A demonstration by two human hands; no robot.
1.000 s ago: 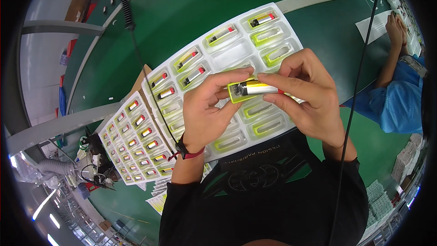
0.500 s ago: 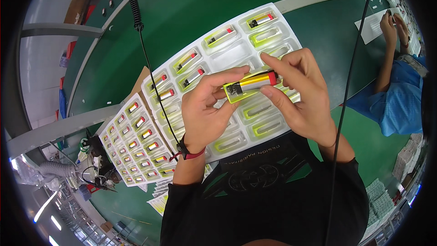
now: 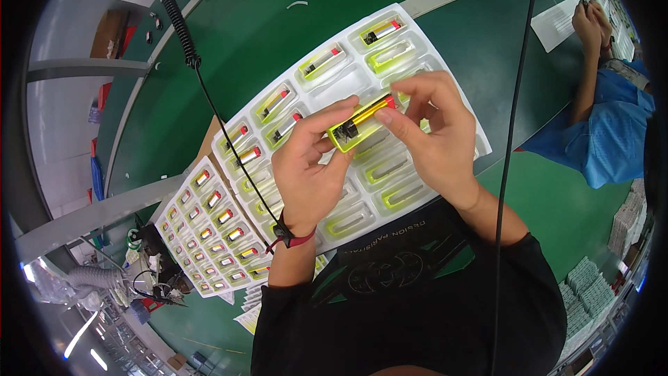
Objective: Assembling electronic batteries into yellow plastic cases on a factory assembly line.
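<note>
In front of my chest, my left hand (image 3: 309,167) grips a small yellow-green open casing (image 3: 342,146) between thumb and fingers. A gold-wrapped cylindrical battery (image 3: 369,113) with a red end lies in the casing, tilted up to the right, and dark parts sit at its left end. My right hand (image 3: 442,146) has its thumb on the battery near the red end; its index finger is bent above. Below both hands lies a white moulded tray (image 3: 482,141) with yellow-green casings in its pockets. Some of these hold batteries, others none. One pocket (image 3: 339,85) behind the held casing has no casing.
At the left, a second white tray (image 3: 224,237) holds several rows of red-ended batteries. A coiled black cable (image 3: 170,17) hangs at upper left, its thin end crossing the trays. Another black cable (image 3: 512,125) hangs right. A co-worker in a blue sleeve (image 3: 607,136) sits far right.
Both hands have shifted slightly left with the casing. The battery has turned, its silver side now mostly out of sight, and my right thumb and fingers have moved along it.
</note>
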